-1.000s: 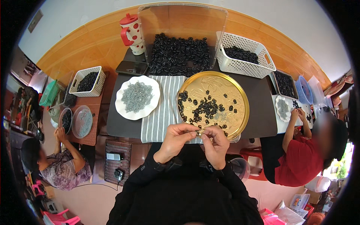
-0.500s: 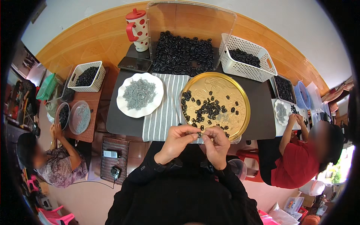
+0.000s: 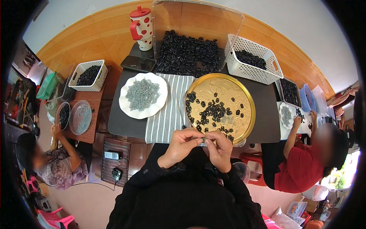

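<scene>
My left hand (image 3: 183, 145) pinches a small black plastic piece (image 3: 203, 140) between thumb and forefinger at the near edge of the round gold tray (image 3: 251, 114). The fingertips of my right hand (image 3: 219, 148) meet it there, pinched closed; whatever is between them is too small to make out. On the tray lies a loose heap of small black pieces (image 3: 214, 111), with more strewn towards its left and near rim. A scalloped white plate (image 3: 124, 107) to the left carries a pile of small grey screw-like parts (image 3: 143, 94). Under the tray's left side runs a striped grey cloth (image 3: 164, 114).
Behind the tray stands a clear bin (image 3: 198, 23) full of black pieces, beside a white perforated basket (image 3: 248, 72). A phone (image 3: 138, 64) and a red-lidded spotted tumbler (image 3: 142, 30) are at the back left. Co-workers sit at tables left and right.
My hands stay pinched together at almost the same spot. The co-worker on the right has moved their hands apart, one reaching further over the table.
</scene>
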`<state>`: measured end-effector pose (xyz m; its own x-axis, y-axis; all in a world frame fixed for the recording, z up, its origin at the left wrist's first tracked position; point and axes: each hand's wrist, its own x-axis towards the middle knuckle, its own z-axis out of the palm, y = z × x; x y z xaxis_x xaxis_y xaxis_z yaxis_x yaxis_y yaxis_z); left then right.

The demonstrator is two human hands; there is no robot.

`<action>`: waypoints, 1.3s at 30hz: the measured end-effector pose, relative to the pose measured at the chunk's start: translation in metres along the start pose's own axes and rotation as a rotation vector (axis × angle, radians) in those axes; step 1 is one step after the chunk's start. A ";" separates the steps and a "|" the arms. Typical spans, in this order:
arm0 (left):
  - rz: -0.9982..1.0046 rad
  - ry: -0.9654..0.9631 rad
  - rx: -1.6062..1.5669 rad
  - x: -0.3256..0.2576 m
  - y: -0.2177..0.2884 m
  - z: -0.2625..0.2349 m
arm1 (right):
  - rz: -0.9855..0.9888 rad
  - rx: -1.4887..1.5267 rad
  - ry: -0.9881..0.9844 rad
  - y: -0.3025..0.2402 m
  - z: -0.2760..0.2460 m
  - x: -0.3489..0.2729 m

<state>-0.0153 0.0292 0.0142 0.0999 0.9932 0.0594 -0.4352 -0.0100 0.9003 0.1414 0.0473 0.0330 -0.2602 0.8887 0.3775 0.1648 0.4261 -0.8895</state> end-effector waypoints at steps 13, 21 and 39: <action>-0.063 0.042 -0.092 -0.007 -0.004 -0.013 | 0.236 0.221 -0.088 0.006 -0.001 0.000; 0.060 0.275 -0.068 -0.024 0.018 -0.049 | 0.148 -0.050 0.003 0.007 0.010 0.008; 0.045 0.356 -0.134 -0.036 0.012 -0.069 | -0.335 -0.866 -0.232 0.003 0.065 0.031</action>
<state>-0.0860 0.0013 -0.0070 -0.2286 0.9705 -0.0771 -0.5478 -0.0627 0.8343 0.0723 0.0653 0.0250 -0.5887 0.6816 0.4346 0.6697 0.7123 -0.2101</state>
